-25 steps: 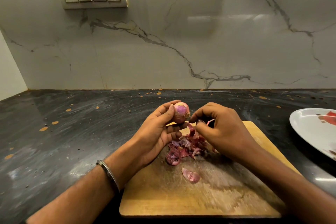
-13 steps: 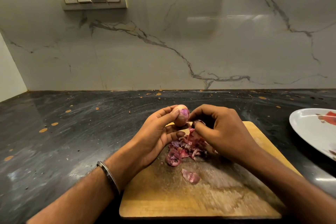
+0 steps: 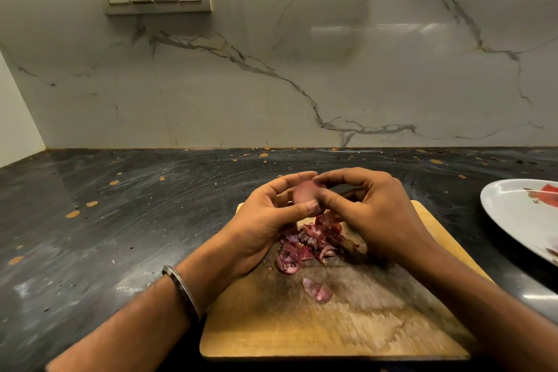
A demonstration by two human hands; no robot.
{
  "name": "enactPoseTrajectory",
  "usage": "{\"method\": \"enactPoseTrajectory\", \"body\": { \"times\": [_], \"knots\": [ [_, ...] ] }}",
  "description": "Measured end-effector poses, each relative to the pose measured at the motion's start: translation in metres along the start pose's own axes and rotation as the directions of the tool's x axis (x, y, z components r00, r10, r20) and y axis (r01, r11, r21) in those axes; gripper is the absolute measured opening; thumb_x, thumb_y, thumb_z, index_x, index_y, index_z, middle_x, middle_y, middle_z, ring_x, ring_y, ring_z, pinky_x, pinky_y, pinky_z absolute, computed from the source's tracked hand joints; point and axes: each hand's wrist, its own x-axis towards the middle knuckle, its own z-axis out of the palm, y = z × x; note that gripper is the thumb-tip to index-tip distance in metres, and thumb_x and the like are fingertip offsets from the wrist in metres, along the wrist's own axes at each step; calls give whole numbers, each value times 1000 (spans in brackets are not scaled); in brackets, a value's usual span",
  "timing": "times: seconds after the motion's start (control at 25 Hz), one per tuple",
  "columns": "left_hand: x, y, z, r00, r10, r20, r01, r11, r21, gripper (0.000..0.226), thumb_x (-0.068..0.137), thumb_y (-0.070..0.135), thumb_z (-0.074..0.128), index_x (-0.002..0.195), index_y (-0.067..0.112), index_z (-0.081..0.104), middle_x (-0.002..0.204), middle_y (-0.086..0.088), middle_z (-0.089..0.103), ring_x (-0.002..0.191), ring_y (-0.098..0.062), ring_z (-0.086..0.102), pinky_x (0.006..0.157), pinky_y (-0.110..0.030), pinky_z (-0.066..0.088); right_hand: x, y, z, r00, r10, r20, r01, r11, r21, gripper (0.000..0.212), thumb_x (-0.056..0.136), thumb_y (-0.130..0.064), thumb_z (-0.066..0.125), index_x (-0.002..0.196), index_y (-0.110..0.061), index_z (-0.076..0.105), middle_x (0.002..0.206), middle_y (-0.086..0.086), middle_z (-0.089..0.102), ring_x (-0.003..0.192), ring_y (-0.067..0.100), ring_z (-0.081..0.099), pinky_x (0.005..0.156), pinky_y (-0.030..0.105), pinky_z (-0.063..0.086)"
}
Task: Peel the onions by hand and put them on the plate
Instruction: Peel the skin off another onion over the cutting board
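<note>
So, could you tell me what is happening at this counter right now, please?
A person is peeling a small onion by hand above a wooden cutting board. The left hand holds the onion while the right hand has its fingertips on it. A heap of purple skins lies on the board under the hands, with one loose piece nearer the camera. The white plate sits to the right on the dark counter; the onion is not on it yet.

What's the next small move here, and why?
Probably carry the onion right to the plate. Both hands, left and right, grip it above the cutting board; its visible surface looks pale and smooth, with peels piled below.
</note>
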Motion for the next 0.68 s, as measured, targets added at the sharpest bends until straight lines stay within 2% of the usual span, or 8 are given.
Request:
{"method": "enactPoseTrajectory", "body": {
  "times": [0.08,0.16,0.24,0.32,0.52,0.68],
  "knots": [
    [1,0,0,1000,11,-16,-11,1000,26,55,74,3,72,127,9,61,117,-20,68,102,-27,69,83,-34,59,1,2,-1,1000,11,-2,-11,1000,9,21,85,-29,77,105,-25,78,98,-10,76,88,3,72,80,32,61],
    [2,-2,-2,999,31,-42,-29,999,35,53,74,9,74,125,8,60,119,-20,67,103,-29,68,87,-38,59,1,2,-1,1000,12,-12,-11,1000,26,20,83,-30,78,102,-24,79,96,-9,76,85,6,73,76,37,62],
    [2,-3,-2,997,55,-53,-53,998,40,43,76,12,73,118,8,64,113,-17,70,97,-25,70,78,-32,60,1,2,-1,1000,9,-17,-8,999,31,17,82,-31,78,97,-23,80,92,-8,76,83,9,73,72,40,62],
    [2,-4,-2,997,49,-59,-46,998,44,37,78,14,72,114,9,67,110,-15,71,93,-22,71,71,-28,59,0,3,0,1000,-13,-21,13,1000,-1,14,83,-29,78,95,-23,80,89,-9,77,82,6,73,72,39,62],
    [2,-3,-3,994,44,-104,-42,999,22,42,79,13,72,118,4,61,106,-17,72,87,-24,72,66,-29,60,-2,1,2,1000,-6,-4,6,1000,10,17,84,-30,78,99,-23,79,85,-10,77,69,4,73,63,34,63],
    [0,1,-3,999,8,-53,-8,1000,-8,50,74,5,74,122,4,63,108,-18,72,90,-25,72,70,-26,60,1,5,0,1000,26,11,-27,999,34,20,86,-24,76,106,-22,77,95,-7,77,76,6,74,67,33,63]
  ]
}}
